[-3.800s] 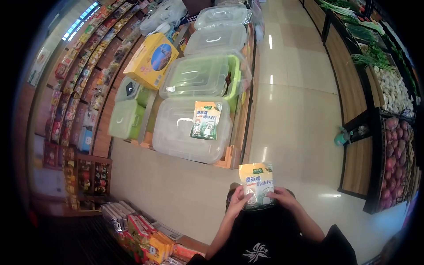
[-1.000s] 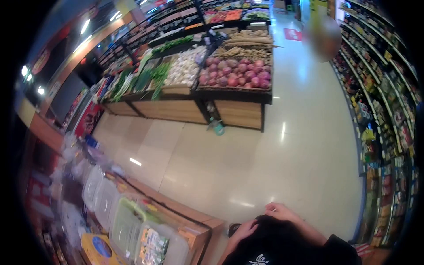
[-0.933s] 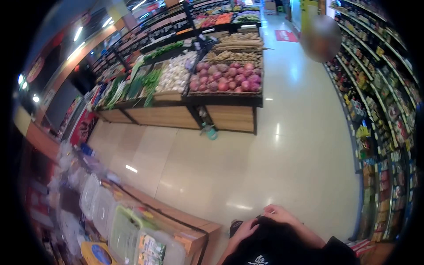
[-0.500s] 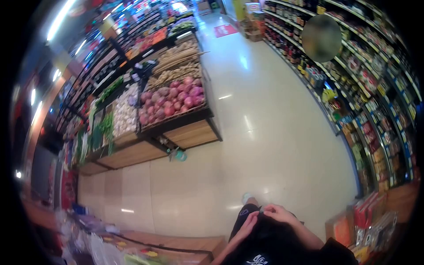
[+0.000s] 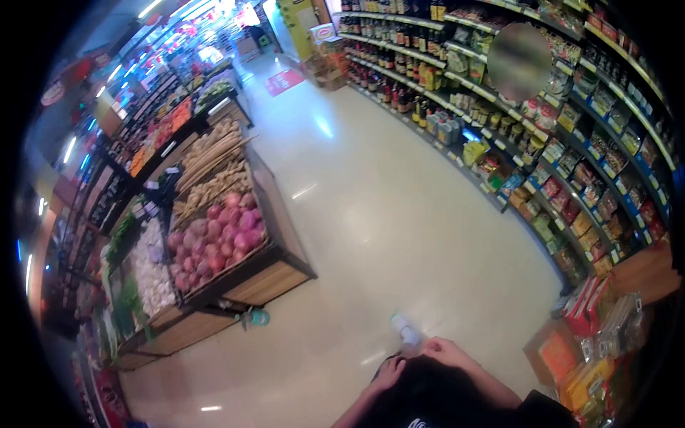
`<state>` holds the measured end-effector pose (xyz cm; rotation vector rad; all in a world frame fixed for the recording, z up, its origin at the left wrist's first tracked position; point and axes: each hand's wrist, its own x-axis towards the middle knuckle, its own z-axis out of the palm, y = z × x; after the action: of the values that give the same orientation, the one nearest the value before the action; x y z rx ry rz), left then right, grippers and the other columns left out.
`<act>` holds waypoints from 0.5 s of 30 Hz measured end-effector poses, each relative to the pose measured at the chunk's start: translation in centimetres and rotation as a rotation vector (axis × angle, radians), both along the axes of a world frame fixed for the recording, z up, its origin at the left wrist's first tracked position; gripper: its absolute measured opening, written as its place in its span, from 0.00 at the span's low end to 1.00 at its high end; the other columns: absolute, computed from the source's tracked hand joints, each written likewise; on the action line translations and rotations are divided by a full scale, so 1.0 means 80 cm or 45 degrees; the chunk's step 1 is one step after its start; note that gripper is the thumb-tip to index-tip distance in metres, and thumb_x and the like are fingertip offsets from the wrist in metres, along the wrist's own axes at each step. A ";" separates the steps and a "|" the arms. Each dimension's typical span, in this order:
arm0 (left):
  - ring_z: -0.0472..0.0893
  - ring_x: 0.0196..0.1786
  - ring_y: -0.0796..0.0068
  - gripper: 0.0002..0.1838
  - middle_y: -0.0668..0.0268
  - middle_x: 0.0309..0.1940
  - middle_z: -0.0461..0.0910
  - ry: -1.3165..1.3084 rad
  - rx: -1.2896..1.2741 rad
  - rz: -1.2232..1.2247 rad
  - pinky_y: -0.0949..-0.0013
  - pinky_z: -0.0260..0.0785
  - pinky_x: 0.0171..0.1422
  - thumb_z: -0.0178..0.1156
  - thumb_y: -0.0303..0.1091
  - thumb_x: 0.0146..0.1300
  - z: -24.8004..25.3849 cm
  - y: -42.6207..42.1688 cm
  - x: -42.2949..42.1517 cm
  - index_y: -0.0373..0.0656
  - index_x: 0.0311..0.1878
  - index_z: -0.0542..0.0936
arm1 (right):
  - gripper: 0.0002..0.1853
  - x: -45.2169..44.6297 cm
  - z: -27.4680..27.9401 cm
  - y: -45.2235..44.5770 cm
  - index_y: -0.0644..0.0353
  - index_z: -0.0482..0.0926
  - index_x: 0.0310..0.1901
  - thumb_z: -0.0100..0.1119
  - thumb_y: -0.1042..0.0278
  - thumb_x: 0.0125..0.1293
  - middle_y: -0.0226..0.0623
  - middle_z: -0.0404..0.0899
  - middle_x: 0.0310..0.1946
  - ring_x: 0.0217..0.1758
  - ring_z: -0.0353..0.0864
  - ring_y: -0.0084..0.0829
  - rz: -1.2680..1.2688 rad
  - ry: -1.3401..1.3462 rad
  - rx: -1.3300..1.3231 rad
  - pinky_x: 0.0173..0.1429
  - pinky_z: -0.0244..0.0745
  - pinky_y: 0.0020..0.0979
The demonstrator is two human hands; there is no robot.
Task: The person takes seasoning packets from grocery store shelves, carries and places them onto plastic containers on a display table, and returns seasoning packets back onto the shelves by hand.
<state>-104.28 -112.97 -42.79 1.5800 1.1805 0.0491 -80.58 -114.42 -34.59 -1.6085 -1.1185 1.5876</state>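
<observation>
My left hand is at the bottom centre, in front of the dark shirt, its fingers loosely apart with nothing visible in them. Just to its right, my right hand is closed, thumb and fingertips together; anything between them is too small to make out. A gap separates the two hands. Beyond them, a light-coloured shoe shows on the floor.
At left stands a produce stand with red onions, garlic and roots. Stocked shelves curve along the right. Packaged goods lie at the lower right. A green bottle stands by the stand, and boxes sit farther back.
The view has swung right, from the lidded tubs to the aisle and shelves. The packet held earlier by both hands is gone from them. The hands have since moved slightly apart.
</observation>
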 end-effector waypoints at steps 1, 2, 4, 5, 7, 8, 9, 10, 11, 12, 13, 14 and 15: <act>0.65 0.62 0.48 0.28 0.45 0.56 0.68 0.010 0.173 -0.015 0.56 0.56 0.67 0.42 0.54 0.67 0.001 0.024 0.004 0.40 0.59 0.68 | 0.18 0.007 0.008 0.016 0.62 0.75 0.47 0.62 0.59 0.61 0.38 0.80 0.40 0.45 0.78 0.29 -0.023 -0.007 -0.011 0.51 0.73 0.30; 0.70 0.58 0.47 0.27 0.44 0.52 0.72 0.024 0.335 -0.023 0.55 0.61 0.63 0.46 0.53 0.66 0.005 0.044 0.004 0.39 0.56 0.72 | 0.18 0.011 0.016 0.027 0.62 0.75 0.47 0.62 0.59 0.61 0.38 0.80 0.40 0.45 0.78 0.29 -0.042 -0.007 -0.032 0.51 0.73 0.30; 0.74 0.53 0.47 0.28 0.44 0.49 0.75 0.180 0.314 -0.048 0.55 0.65 0.59 0.49 0.54 0.63 0.006 0.092 0.001 0.37 0.53 0.74 | 0.18 0.024 0.001 0.054 0.61 0.75 0.48 0.62 0.59 0.61 0.38 0.80 0.41 0.45 0.78 0.29 -0.033 -0.057 -0.075 0.51 0.73 0.30; 0.75 0.51 0.46 0.29 0.45 0.46 0.76 0.248 0.371 -0.054 0.54 0.66 0.58 0.51 0.55 0.62 -0.006 0.107 -0.009 0.36 0.52 0.75 | 0.18 0.029 0.000 0.069 0.61 0.75 0.48 0.62 0.59 0.61 0.39 0.80 0.41 0.45 0.78 0.30 -0.002 -0.095 -0.093 0.51 0.73 0.30; 0.75 0.51 0.48 0.30 0.45 0.45 0.76 0.323 0.410 -0.028 0.55 0.66 0.57 0.56 0.55 0.58 -0.025 0.148 -0.023 0.35 0.51 0.75 | 0.18 0.034 0.009 0.101 0.62 0.75 0.47 0.61 0.59 0.61 0.39 0.80 0.39 0.43 0.79 0.29 -0.014 -0.163 -0.055 0.49 0.73 0.29; 0.75 0.51 0.48 0.30 0.45 0.45 0.76 0.314 0.406 -0.030 0.55 0.66 0.57 0.56 0.55 0.58 -0.031 0.165 -0.024 0.35 0.51 0.75 | 0.18 0.034 0.014 0.116 0.63 0.75 0.47 0.61 0.59 0.61 0.39 0.81 0.37 0.41 0.80 0.28 -0.026 -0.217 -0.022 0.48 0.74 0.28; 0.74 0.52 0.49 0.29 0.46 0.46 0.76 0.227 0.401 0.184 0.56 0.65 0.58 0.57 0.52 0.58 -0.038 0.179 -0.024 0.35 0.51 0.75 | 0.18 0.035 0.015 0.129 0.63 0.75 0.47 0.61 0.59 0.61 0.39 0.81 0.37 0.41 0.80 0.28 -0.030 -0.224 -0.033 0.48 0.74 0.28; 0.74 0.53 0.50 0.27 0.46 0.47 0.75 0.144 0.389 0.397 0.57 0.65 0.59 0.58 0.50 0.58 -0.033 0.194 -0.020 0.36 0.51 0.75 | 0.18 0.038 0.018 0.142 0.63 0.75 0.46 0.61 0.59 0.61 0.40 0.80 0.37 0.41 0.80 0.28 -0.032 -0.202 0.000 0.48 0.74 0.29; 0.73 0.54 0.54 0.24 0.48 0.49 0.74 0.074 0.300 0.470 0.59 0.64 0.60 0.58 0.46 0.59 -0.019 0.211 -0.012 0.37 0.52 0.75 | 0.18 0.040 0.023 0.154 0.62 0.75 0.46 0.61 0.58 0.60 0.40 0.80 0.37 0.41 0.80 0.29 -0.035 -0.176 0.033 0.48 0.74 0.30; 0.73 0.54 0.54 0.24 0.48 0.49 0.74 0.077 0.297 0.463 0.59 0.64 0.60 0.58 0.46 0.59 -0.007 0.227 -0.003 0.37 0.52 0.75 | 0.18 0.042 0.032 0.166 0.62 0.75 0.46 0.61 0.58 0.60 0.40 0.80 0.37 0.41 0.80 0.29 -0.041 -0.173 0.029 0.48 0.74 0.30; 0.74 0.53 0.56 0.24 0.51 0.49 0.75 -0.029 0.306 0.462 0.60 0.66 0.57 0.59 0.45 0.59 0.007 0.243 0.006 0.38 0.52 0.75 | 0.19 0.041 0.048 0.178 0.63 0.75 0.46 0.61 0.58 0.60 0.41 0.80 0.38 0.42 0.80 0.31 -0.017 -0.312 0.131 0.48 0.74 0.31; 0.76 0.52 0.59 0.23 0.53 0.49 0.76 -0.133 0.316 0.457 0.61 0.69 0.54 0.60 0.45 0.59 0.027 0.260 0.018 0.39 0.52 0.75 | 0.19 0.041 0.059 0.188 0.63 0.74 0.46 0.62 0.58 0.59 0.42 0.79 0.39 0.43 0.79 0.33 0.003 -0.451 0.232 0.49 0.74 0.32; 0.76 0.52 0.62 0.20 0.56 0.48 0.77 -0.166 0.335 0.409 0.62 0.69 0.54 0.60 0.42 0.61 0.049 0.275 0.030 0.41 0.53 0.75 | 0.19 0.042 0.065 0.198 0.63 0.74 0.46 0.62 0.58 0.59 0.42 0.79 0.39 0.43 0.79 0.33 -0.013 -0.445 0.233 0.49 0.74 0.32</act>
<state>-101.91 -90.99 -38.91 1.5695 1.3547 0.5279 -77.23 -98.56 -29.36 -1.8038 -1.3881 1.1840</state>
